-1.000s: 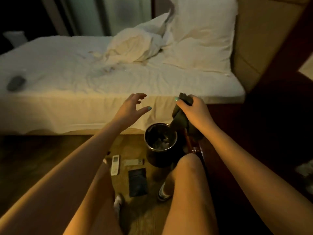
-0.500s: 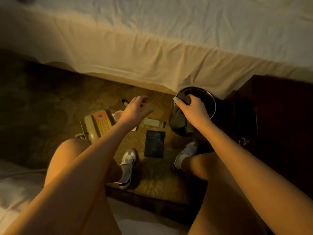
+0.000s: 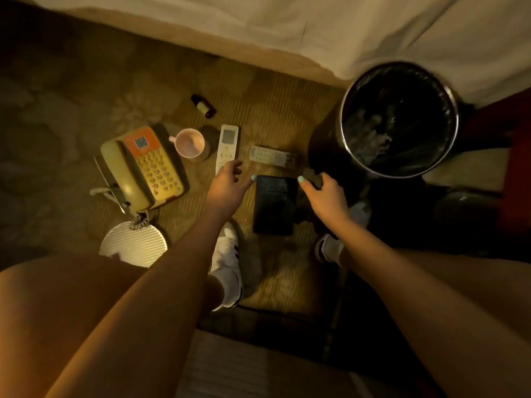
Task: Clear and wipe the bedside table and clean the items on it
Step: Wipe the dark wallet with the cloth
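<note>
1. A seated person's left hand (image 3: 227, 185) hangs over the carpet (image 3: 287, 104), fingers loosely spread and holding nothing, tips at the near end of a white remote (image 3: 228, 142).
2. The right hand (image 3: 324, 196) grips a dark cloth (image 3: 311, 175), fingers curled round it, just right of a black case (image 3: 274, 205).
3. A telephone (image 3: 143, 168), cup (image 3: 190, 145), small bottle (image 3: 203, 106) and second remote (image 3: 273, 157) lie on the carpet beyond; a bin (image 3: 342, 124) stands far right.

Carpeted floor (image 3: 273, 104) beside bed (image 3: 344, 30). Left hand (image 3: 227, 188) hovers, fingers loose, over near end of white remote (image 3: 227, 145). Right hand (image 3: 324, 196) grips dark cloth (image 3: 311, 176) just beside lined bin (image 3: 399, 119). Dark flat case (image 3: 274, 205) lies between hands. Also on carpet: second remote (image 3: 273, 157), pink mug (image 3: 189, 145), desk phone (image 3: 143, 168), small bottle (image 3: 203, 106), white ribbed disc (image 3: 133, 248).
</note>
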`<state>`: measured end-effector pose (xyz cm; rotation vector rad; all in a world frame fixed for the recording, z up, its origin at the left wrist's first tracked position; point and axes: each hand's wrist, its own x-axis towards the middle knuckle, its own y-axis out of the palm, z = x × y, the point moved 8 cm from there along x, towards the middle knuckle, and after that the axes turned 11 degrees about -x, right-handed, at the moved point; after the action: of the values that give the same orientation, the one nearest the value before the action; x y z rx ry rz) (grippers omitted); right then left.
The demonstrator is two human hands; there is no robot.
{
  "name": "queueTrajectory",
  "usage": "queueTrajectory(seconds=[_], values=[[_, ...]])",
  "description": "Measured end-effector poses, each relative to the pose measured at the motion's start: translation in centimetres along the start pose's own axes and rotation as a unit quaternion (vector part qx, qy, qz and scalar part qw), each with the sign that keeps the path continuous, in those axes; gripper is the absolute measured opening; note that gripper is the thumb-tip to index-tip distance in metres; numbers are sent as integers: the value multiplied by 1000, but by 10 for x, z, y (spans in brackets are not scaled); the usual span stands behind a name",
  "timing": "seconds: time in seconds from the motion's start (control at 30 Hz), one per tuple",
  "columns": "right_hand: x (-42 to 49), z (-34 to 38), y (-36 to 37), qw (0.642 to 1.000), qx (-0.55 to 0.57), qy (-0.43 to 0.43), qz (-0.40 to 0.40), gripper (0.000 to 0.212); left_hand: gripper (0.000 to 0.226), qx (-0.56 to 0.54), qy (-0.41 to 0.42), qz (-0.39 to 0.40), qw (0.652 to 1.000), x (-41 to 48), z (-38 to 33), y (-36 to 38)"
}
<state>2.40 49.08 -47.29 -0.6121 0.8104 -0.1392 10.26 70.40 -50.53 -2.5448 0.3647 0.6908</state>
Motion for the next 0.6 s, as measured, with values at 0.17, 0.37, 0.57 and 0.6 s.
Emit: queueTrajectory(seconds=[0.17,0.37,0.57,0.6], values=[[29,-51,30,997,0,80,-1,42,48,-72,-92,-30,993,16,66,21],[63,-86,70,993,29,108,24,76,49,-61,-118,30,991,45,108,68],[107,-110,102,993,-5,98,73,64,43,-94,-157,-35,982,84,138,94],[112,-112,107,993,-1,95,75,62,38,-100,-150,-42,983,87,141,97]])
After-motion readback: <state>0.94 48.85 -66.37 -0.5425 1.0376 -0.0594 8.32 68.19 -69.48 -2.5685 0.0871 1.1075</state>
